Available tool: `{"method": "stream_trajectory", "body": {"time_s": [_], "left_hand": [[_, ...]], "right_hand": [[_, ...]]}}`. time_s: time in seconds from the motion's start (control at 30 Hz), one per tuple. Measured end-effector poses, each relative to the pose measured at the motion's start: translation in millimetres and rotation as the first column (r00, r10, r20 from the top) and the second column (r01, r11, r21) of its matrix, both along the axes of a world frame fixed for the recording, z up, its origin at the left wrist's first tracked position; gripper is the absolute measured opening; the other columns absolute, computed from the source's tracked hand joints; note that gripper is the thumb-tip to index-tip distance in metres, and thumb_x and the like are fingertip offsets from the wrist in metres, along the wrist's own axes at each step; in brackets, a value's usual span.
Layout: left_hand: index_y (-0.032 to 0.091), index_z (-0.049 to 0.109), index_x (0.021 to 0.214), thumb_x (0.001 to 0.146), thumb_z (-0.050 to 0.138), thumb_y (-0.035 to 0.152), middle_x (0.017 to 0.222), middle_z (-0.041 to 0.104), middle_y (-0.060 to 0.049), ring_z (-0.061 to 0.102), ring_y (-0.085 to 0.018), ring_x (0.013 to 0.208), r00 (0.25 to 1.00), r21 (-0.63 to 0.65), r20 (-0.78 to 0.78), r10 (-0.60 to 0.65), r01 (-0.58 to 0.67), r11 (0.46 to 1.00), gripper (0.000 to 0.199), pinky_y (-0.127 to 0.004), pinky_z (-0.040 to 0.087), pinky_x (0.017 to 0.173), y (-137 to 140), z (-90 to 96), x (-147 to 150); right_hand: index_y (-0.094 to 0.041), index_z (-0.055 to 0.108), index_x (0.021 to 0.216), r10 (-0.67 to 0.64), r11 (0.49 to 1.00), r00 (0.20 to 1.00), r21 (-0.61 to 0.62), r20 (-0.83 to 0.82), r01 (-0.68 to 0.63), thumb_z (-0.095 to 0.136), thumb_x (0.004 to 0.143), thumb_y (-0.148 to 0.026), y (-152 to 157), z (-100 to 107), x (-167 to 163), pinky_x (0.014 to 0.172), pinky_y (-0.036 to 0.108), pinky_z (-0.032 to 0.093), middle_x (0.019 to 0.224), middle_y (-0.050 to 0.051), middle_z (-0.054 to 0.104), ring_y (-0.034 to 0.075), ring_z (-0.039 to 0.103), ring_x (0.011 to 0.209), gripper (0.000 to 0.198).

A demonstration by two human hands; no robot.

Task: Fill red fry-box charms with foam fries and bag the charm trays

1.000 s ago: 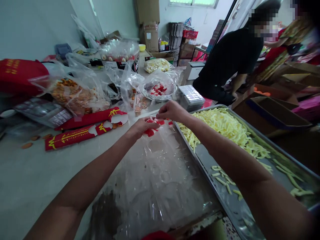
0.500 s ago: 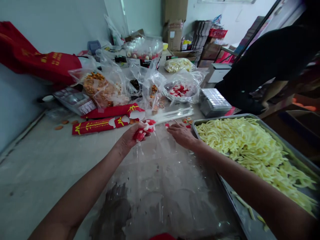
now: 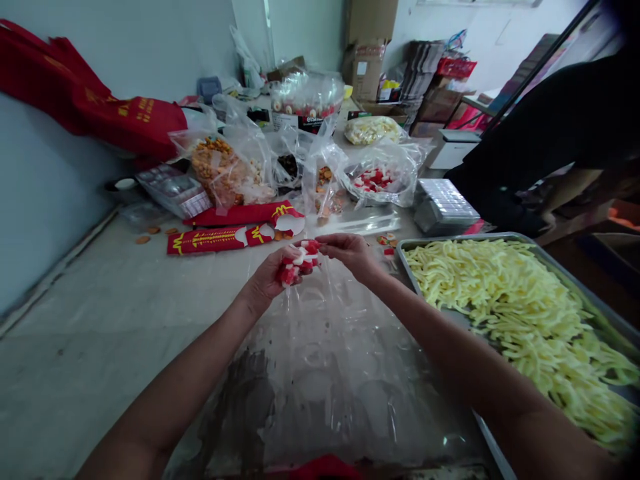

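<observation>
My left hand (image 3: 273, 272) is closed around a cluster of small red-and-white pieces (image 3: 299, 261), whose exact kind I cannot make out. Against the right side of that cluster, my right hand (image 3: 350, 255) pinches at a red-and-white piece with thumb and fingers together. Both hands are above a clear plastic sheet (image 3: 320, 360) on the table. Just beyond them lie red printed card sleeves (image 3: 210, 240) with yellow markings and some flat clear plastic bags (image 3: 360, 221). A clear bag of similar red-and-white pieces (image 3: 374, 180) sits farther back.
At the right, a metal tray (image 3: 407, 261) holds a heap of pale yellow fry-shaped strips (image 3: 500, 293). A stack of clear plastic boxes (image 3: 445, 207) stands behind it. Bags of orange-brown snack bits (image 3: 215, 167) line the back. A person in dark clothes (image 3: 545, 127) bends at the right.
My right hand has lifted from the table beside a small red piece and moved left to the cluster in my left hand. The view has shifted slightly left.
</observation>
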State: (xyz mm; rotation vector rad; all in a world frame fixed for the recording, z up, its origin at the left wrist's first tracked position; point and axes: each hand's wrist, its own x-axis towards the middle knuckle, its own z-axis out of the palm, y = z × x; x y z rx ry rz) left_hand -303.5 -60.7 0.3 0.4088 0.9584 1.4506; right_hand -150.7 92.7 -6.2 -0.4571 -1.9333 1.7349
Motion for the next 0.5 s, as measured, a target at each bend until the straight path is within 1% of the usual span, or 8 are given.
{"method": "stream_trajectory", "body": {"time_s": [0.07,0.13,0.2,0.23,0.3,0.37,0.43,0.5], "left_hand": [[0.016,0.061,0.116,0.065,0.073,0.025,0.085,0.071,-0.008,0.068,-0.015,0.063,1.000,-0.006,-0.010,0.008,-0.008,1.000,0.053,-0.016,0.042,0.042,-1.2,0.1,-1.9],[0.016,0.062,0.112,0.065,0.073,0.025,0.087,0.072,-0.008,0.069,-0.016,0.067,0.996,-0.051,-0.079,0.038,-0.042,0.998,0.049,-0.017,0.046,0.045,-1.3,0.4,-2.3],[0.016,0.064,0.107,0.066,0.073,0.025,0.091,0.072,-0.008,0.070,-0.016,0.070,0.987,-0.093,-0.155,0.041,-0.055,0.994,0.043,-0.019,0.050,0.049,-1.6,0.6,-2.0],[0.016,0.064,0.106,0.067,0.073,0.025,0.094,0.072,-0.008,0.070,-0.016,0.071,0.984,-0.103,-0.175,0.021,-0.040,0.994,0.042,-0.020,0.051,0.050,-2.4,1.0,-2.1],[0.016,0.066,0.105,0.068,0.072,0.026,0.099,0.072,-0.008,0.069,-0.015,0.072,0.982,-0.099,-0.188,-0.012,-0.007,0.995,0.039,-0.019,0.049,0.049,-7.0,3.0,-4.7],[0.016,0.066,0.103,0.069,0.073,0.025,0.103,0.071,-0.008,0.068,-0.014,0.071,0.981,-0.079,-0.195,0.008,-0.023,0.997,0.036,-0.018,0.047,0.047,-17.1,6.9,-12.1],[0.016,0.066,0.096,0.068,0.074,0.023,0.100,0.070,-0.006,0.067,-0.013,0.070,0.973,-0.072,-0.217,0.075,-0.093,0.993,0.031,-0.017,0.046,0.045,-32.2,11.9,-24.1],[0.015,0.066,0.093,0.067,0.076,0.022,0.095,0.070,-0.005,0.067,-0.013,0.070,0.959,-0.086,-0.243,0.146,-0.171,0.981,0.029,-0.017,0.047,0.045,-48.6,16.2,-36.4]], "right_hand": [[-0.027,0.081,0.099,-0.026,0.989,1.000,0.144,-0.006,0.027,0.077,0.080,-0.046,-2.9,-0.2,-4.2,0.081,0.034,0.052,0.095,0.003,0.077,0.017,0.066,0.084,0.026],[-0.027,0.082,0.092,-0.110,0.939,0.994,0.330,0.009,0.101,0.076,0.083,-0.043,-5.9,0.9,-8.0,0.078,0.033,0.050,0.091,0.004,0.074,0.017,0.064,0.083,0.020],[-0.025,0.080,0.086,-0.202,0.898,0.979,0.398,-0.009,0.189,0.075,0.083,-0.041,-6.7,4.5,-11.9,0.076,0.032,0.049,0.092,0.004,0.072,0.017,0.063,0.084,0.017],[-0.024,0.079,0.085,-0.241,0.902,0.970,0.363,-0.031,0.236,0.074,0.084,-0.041,-5.0,7.6,-13.3,0.076,0.031,0.049,0.092,0.004,0.072,0.016,0.063,0.085,0.017],[-0.022,0.077,0.086,-0.291,0.928,0.954,0.220,-0.067,0.299,0.070,0.086,-0.042,5.0,15.9,-13.8,0.074,0.029,0.049,0.089,0.004,0.073,0.015,0.064,0.082,0.021],[-0.021,0.076,0.086,-0.291,0.946,0.956,0.140,-0.032,0.292,0.068,0.086,-0.041,23.5,24.5,-10.0,0.068,0.026,0.049,0.081,0.003,0.073,0.012,0.063,0.071,0.022],[-0.019,0.077,0.080,-0.184,0.975,0.971,0.150,0.151,0.162,0.072,0.081,-0.038,45.3,28.4,-4.2,0.060,0.024,0.047,0.072,0.003,0.072,0.011,0.061,0.062,0.019],[-0.018,0.077,0.072,-0.028,0.988,0.918,0.150,0.395,-0.034,0.076,0.075,-0.034,62.8,24.4,-2.1,0.056,0.024,0.046,0.065,0.003,0.071,0.012,0.061,0.057,0.016]]}}
